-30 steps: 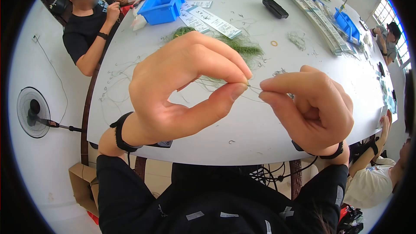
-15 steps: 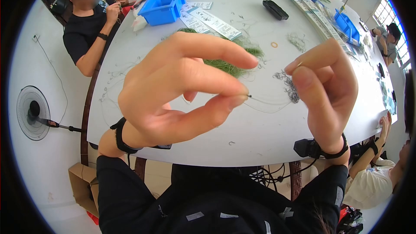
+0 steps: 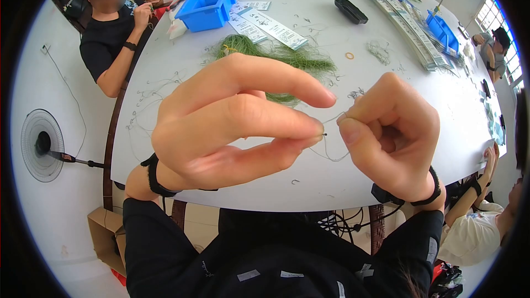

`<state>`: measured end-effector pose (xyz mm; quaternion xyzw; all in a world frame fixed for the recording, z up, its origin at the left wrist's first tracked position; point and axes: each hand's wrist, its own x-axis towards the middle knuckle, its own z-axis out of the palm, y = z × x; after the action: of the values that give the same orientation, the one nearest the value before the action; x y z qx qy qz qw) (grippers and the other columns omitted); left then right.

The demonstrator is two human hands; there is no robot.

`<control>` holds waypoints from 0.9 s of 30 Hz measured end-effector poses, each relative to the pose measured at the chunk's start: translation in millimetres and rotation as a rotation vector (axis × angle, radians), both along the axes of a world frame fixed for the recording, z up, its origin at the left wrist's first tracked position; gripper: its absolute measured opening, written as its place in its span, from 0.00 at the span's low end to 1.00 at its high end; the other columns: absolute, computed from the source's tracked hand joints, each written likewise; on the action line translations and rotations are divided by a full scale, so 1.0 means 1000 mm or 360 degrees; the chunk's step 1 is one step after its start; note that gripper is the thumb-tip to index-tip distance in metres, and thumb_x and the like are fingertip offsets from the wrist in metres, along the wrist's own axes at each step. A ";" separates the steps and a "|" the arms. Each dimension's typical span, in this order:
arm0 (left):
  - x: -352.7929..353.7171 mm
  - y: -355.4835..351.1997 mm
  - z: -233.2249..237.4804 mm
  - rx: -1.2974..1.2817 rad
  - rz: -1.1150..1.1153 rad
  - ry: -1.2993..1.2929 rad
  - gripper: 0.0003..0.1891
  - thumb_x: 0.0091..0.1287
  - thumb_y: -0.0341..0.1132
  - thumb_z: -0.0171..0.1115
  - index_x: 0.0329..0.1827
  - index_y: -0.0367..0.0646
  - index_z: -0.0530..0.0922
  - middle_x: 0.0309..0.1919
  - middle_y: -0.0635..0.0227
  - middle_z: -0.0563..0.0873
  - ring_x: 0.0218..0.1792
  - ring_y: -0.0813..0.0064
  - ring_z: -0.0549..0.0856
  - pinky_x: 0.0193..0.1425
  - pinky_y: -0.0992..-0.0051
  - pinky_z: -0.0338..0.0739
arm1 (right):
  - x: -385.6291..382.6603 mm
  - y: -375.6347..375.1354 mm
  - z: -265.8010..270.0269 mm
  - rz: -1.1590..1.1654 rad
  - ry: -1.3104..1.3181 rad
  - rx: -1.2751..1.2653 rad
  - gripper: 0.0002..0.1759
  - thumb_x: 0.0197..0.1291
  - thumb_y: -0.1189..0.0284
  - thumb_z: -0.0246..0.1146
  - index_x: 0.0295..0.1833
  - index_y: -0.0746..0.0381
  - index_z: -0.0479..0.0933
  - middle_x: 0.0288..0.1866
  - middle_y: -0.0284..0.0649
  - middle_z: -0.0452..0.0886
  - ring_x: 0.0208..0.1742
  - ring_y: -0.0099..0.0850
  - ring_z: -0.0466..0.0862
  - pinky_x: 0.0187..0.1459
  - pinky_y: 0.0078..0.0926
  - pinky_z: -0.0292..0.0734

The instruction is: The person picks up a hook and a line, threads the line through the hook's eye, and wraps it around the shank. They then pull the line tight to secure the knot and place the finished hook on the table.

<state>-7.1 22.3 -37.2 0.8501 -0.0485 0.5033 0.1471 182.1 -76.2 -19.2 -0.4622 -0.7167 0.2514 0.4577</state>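
Observation:
My left hand (image 3: 237,124) pinches a small fish hook (image 3: 325,134) between thumb and index finger; only its dark end pokes out. A thin, clear fishing line (image 3: 331,159) loops from there to my right hand (image 3: 392,135), whose thumb and forefinger are pressed together on it. The two pinches are a short gap apart, above the white table. Behind my left hand lies a bundle of green line (image 3: 298,63), partly covered by the fingers. A pile of dark hooks (image 3: 356,93) is mostly hidden behind my right hand. One loose hook (image 3: 295,182) rests near the front edge.
A blue bin (image 3: 204,14) and printed cards (image 3: 274,28) stand beyond my left hand. Further off are a black tray (image 3: 351,11), a rubber band (image 3: 349,56) and long card strips (image 3: 400,27). A person (image 3: 113,38) sits at left; others work on the right.
My right hand has moved left and down toward my left hand, so the line between them hangs in a tighter loop. My left hand has shifted slightly down and right.

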 end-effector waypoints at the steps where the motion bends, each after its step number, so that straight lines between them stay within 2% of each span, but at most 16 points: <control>1: 0.000 0.000 0.000 0.0005 0.0005 0.0004 0.11 0.46 0.24 0.69 0.33 0.41 0.80 0.40 0.55 0.82 0.19 0.86 0.64 0.20 0.85 0.53 | 0.000 0.000 0.000 -0.0019 -0.0004 -0.0025 0.04 0.50 0.82 0.59 0.28 0.66 0.69 0.17 0.25 0.64 0.18 0.11 0.58 0.21 0.14 0.49; 9: -0.001 0.000 0.000 0.0042 0.0005 0.0042 0.12 0.45 0.23 0.69 0.34 0.40 0.80 0.40 0.56 0.83 0.20 0.84 0.67 0.21 0.84 0.55 | -0.001 0.000 0.000 -0.0023 0.0014 -0.0077 0.04 0.49 0.83 0.58 0.28 0.65 0.69 0.15 0.24 0.63 0.17 0.10 0.56 0.20 0.14 0.47; 18: -0.004 -0.001 0.004 0.0060 0.0096 0.0100 0.10 0.50 0.21 0.66 0.35 0.38 0.77 0.36 0.56 0.82 0.27 0.75 0.77 0.30 0.82 0.67 | -0.003 0.007 -0.008 -0.0003 0.0040 -0.0074 0.04 0.51 0.83 0.59 0.29 0.65 0.70 0.18 0.26 0.66 0.17 0.11 0.58 0.19 0.14 0.50; 21: -0.005 -0.004 0.005 0.0008 0.0161 0.0093 0.10 0.52 0.19 0.64 0.36 0.36 0.76 0.36 0.54 0.80 0.30 0.72 0.79 0.35 0.79 0.72 | -0.010 0.010 -0.020 0.0086 -0.0097 0.0092 0.04 0.51 0.84 0.61 0.31 0.65 0.73 0.18 0.28 0.67 0.16 0.13 0.61 0.16 0.18 0.52; 23: -0.005 -0.003 0.005 -0.0013 0.0177 0.0094 0.09 0.52 0.18 0.63 0.36 0.35 0.76 0.37 0.53 0.80 0.32 0.70 0.79 0.37 0.77 0.74 | -0.011 0.009 -0.025 0.0083 -0.0468 0.0552 0.09 0.44 0.84 0.65 0.34 0.64 0.75 0.17 0.30 0.68 0.15 0.20 0.66 0.15 0.19 0.57; 25: -0.005 -0.002 0.005 -0.0013 0.0163 0.0099 0.10 0.52 0.18 0.63 0.36 0.35 0.76 0.37 0.53 0.79 0.33 0.70 0.79 0.39 0.76 0.76 | -0.012 0.005 -0.022 0.0103 -0.0703 0.0796 0.12 0.41 0.85 0.66 0.35 0.64 0.76 0.17 0.30 0.69 0.15 0.22 0.67 0.15 0.19 0.57; 27: -0.005 -0.001 0.004 -0.0008 0.0156 0.0102 0.10 0.52 0.18 0.63 0.36 0.34 0.76 0.37 0.52 0.79 0.33 0.70 0.80 0.39 0.76 0.76 | -0.015 0.000 -0.022 0.0024 -0.0715 0.0969 0.14 0.38 0.84 0.68 0.36 0.66 0.76 0.16 0.31 0.68 0.13 0.25 0.65 0.14 0.22 0.55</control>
<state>-12.6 21.2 -33.3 0.8667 -0.0008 0.4826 0.1258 167.5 -76.0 -41.6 -0.3433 -0.8446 -0.0774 0.4036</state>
